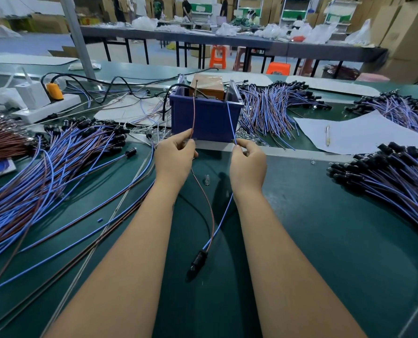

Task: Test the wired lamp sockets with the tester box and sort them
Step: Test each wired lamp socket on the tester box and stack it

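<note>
A blue tester box [206, 118] stands on the green table just beyond my hands, with a brown block and two upright metal contacts on top. My left hand [175, 157] pinches a brown wire [194, 111] whose tip reaches up to the left contact. My right hand [248, 162] pinches a blue wire [231, 123] that rises to the right contact. Both wires run down between my forearms to one black lamp socket [198, 262] lying near me on the table.
Heaps of wired sockets lie at the left [44, 167], behind the box on the right [273, 111] and at the far right [393, 176]. A white power strip [47, 107] with an orange plug sits at back left. White paper with a pen [327, 135] lies right.
</note>
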`<state>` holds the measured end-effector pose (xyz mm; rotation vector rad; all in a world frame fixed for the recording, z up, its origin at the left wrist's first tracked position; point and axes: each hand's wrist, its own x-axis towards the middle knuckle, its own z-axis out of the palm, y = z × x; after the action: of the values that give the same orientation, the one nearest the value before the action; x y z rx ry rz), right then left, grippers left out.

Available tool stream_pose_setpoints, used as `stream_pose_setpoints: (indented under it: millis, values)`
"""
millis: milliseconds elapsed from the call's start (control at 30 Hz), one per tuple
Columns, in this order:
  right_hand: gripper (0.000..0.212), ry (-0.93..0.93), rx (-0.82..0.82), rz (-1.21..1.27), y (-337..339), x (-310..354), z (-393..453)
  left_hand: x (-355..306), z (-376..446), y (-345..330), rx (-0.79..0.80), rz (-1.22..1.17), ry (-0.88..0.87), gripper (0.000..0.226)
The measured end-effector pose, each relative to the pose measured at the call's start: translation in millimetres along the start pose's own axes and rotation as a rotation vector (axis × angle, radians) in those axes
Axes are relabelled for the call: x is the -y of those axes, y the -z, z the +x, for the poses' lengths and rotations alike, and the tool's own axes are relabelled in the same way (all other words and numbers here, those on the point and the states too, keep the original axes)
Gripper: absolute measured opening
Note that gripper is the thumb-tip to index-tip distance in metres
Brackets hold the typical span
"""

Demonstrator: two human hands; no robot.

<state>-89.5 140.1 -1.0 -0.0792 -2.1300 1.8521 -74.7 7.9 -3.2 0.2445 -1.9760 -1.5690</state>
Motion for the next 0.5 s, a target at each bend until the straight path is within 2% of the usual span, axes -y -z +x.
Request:
stream_pose_setpoints:
  millis: [500]
  values:
    - [0.024,0.006,-0.009,-0.011,-0.1,-0.3,1.1,0.1,-3.0,1.1,-0.003,0.045,0.003,0.035]
